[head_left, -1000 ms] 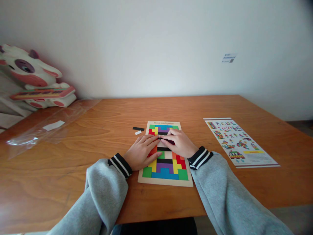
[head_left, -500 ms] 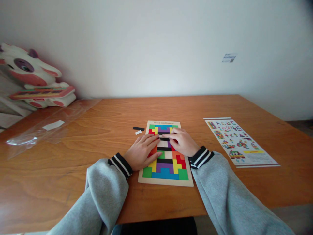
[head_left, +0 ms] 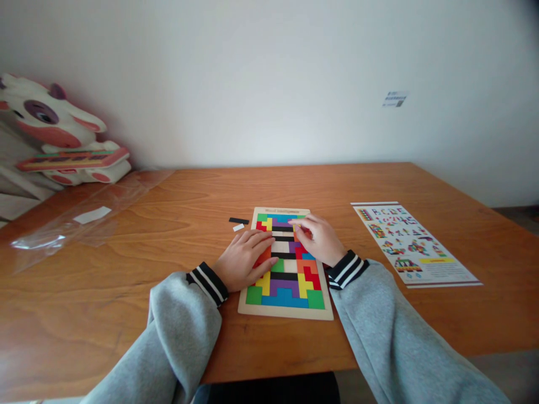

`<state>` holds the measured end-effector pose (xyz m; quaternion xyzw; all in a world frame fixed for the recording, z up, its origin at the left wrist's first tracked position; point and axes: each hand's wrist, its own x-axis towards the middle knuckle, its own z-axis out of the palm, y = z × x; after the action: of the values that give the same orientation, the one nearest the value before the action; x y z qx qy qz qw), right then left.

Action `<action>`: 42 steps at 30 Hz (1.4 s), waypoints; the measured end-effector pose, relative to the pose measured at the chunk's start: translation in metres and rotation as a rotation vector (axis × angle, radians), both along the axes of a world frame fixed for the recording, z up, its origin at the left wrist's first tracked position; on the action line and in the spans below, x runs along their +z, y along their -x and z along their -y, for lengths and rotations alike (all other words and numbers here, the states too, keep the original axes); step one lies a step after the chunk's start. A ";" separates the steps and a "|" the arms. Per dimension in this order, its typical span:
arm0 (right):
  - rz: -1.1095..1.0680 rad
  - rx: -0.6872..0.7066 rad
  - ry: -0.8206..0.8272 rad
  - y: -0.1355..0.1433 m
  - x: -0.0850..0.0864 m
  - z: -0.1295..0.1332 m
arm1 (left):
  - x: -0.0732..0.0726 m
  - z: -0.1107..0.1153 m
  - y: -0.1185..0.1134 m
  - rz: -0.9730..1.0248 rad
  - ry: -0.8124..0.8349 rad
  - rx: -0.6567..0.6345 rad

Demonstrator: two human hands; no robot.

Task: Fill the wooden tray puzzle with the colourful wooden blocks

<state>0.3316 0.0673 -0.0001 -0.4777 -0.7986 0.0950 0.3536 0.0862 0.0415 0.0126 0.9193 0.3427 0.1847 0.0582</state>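
A wooden puzzle board [head_left: 286, 315] lies flat in front of me, filled with coloured block pieces. Among them are a blue piece [head_left: 284, 299] along the near side, a purple piece [head_left: 283, 288] and several black bars such as this black bar [head_left: 283, 276]. My left hand [head_left: 242, 258] rests open on the board's left side, covering some pieces. Over the upper right part is my right hand [head_left: 322, 241], its index finger and thumb slightly apart above the pieces. Nothing shows between those fingers.
Left of the board's top lie a loose black bar [head_left: 238, 220] and a small white piece [head_left: 238, 228]. A printed pattern sheet [head_left: 415, 244] is on the right. Clear plastic wrapping [head_left: 122, 196] and a cow-shaped toy keyboard [head_left: 71, 134] are at the left.
My right hand has shifted slightly right and up, its index finger drawing away from the board's middle. More pieces there are uncovered. The left hand stays in place.
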 end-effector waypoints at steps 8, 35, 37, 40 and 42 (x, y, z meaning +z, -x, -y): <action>-0.626 -0.069 0.592 0.011 0.018 0.006 | 0.001 0.000 0.000 0.019 -0.004 -0.058; -1.270 0.089 1.319 0.006 0.030 0.002 | -0.004 -0.003 0.002 0.091 0.012 -0.079; -1.220 0.103 1.284 0.009 0.027 0.003 | -0.003 -0.003 0.002 0.086 0.008 -0.080; -1.144 0.103 1.242 0.016 0.023 0.006 | -0.003 -0.003 0.002 0.065 -0.005 -0.078; -1.074 0.083 1.157 0.021 0.020 0.008 | -0.004 -0.003 0.002 0.060 -0.013 -0.076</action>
<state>0.3105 0.0594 0.0202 -0.4445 -0.3595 0.7259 0.3823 0.0843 0.0445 0.0085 0.9261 0.3043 0.2118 0.0693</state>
